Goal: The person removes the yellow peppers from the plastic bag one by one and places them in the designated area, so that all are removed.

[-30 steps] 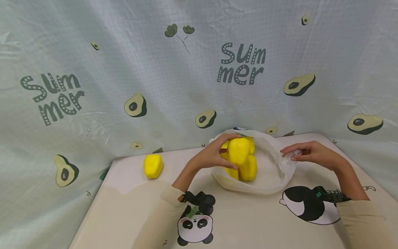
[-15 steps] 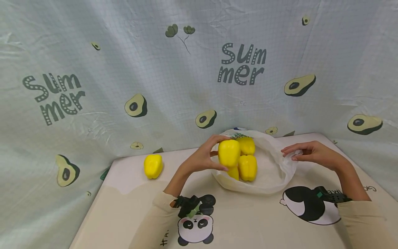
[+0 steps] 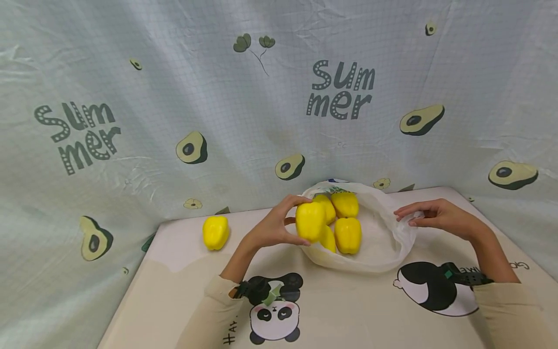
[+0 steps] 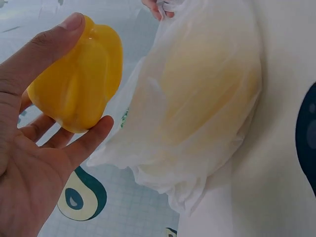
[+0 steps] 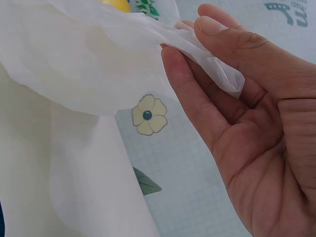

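My left hand (image 3: 279, 227) grips a yellow bell pepper (image 3: 310, 222) between thumb and fingers, over the left rim of a white plastic bag (image 3: 394, 194). In the left wrist view the pepper (image 4: 81, 79) hangs in the air beside the bag (image 4: 197, 94), which shows yellow through its thin side. Several more yellow bell peppers (image 3: 348, 235) lie inside the bag's open mouth. My right hand (image 3: 440, 217) pinches the bag's right edge; in the right wrist view a twisted fold of the bag (image 5: 217, 69) runs between thumb and fingers.
Another yellow bell pepper (image 3: 215, 232) stands on the table to the left of the bag. The pale table cover (image 3: 348, 310) has printed pandas and lettering. Behind it hangs a light curtain (image 3: 244, 111) with avocado prints.
My left hand has moved left with the pepper, from over the middle of the peppers to the bag's left rim, uncovering those below. The right hand stays at the bag's edge.
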The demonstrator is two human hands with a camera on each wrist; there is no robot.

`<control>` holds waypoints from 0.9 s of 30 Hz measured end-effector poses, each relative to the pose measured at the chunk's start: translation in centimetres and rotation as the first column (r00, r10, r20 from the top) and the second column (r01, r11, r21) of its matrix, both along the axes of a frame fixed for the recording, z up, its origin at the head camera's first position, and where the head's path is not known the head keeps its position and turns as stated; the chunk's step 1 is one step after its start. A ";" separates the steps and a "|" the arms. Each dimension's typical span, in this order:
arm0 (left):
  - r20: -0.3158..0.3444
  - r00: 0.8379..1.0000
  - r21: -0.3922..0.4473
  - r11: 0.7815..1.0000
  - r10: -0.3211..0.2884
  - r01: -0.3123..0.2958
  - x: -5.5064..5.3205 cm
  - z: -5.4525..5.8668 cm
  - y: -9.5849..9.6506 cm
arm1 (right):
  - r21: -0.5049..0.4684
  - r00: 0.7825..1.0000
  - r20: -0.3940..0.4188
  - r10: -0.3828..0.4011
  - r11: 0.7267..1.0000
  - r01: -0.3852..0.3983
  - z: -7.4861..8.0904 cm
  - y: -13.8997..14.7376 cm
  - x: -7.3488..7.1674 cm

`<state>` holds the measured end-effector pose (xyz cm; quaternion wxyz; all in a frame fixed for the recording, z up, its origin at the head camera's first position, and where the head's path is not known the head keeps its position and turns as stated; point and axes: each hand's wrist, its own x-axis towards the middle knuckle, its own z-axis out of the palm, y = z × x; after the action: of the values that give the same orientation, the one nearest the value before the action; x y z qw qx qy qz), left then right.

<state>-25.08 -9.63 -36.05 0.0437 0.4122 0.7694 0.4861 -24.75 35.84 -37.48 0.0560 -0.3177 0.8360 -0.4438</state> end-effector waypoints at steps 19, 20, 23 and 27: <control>0.006 0.999 0.012 0.999 0.045 -0.045 1.0 -0.5 -2.5 | 0.003 1.000 -0.003 -0.013 1.000 0.013 -0.4 -0.2 0.6; 0.003 0.999 0.009 0.999 0.047 -0.047 1.0 -0.5 -2.6 | 0.002 1.000 -0.002 -0.013 1.000 0.013 -0.4 -0.2 0.6; 0.008 0.999 0.001 0.999 0.048 -0.048 1.1 -0.5 -3.1 | -0.005 1.000 -0.001 -0.009 1.000 0.009 -0.5 -0.2 0.7; 0.025 0.999 -0.003 0.999 0.044 -0.043 1.2 -0.5 -3.6 | -0.014 1.000 0.000 0.000 1.000 0.000 -0.6 -0.2 0.7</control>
<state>-23.84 -13.23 -36.58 0.0431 0.3892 0.7781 0.4912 -24.00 35.66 -38.09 0.0537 -0.3180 0.8329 -0.4498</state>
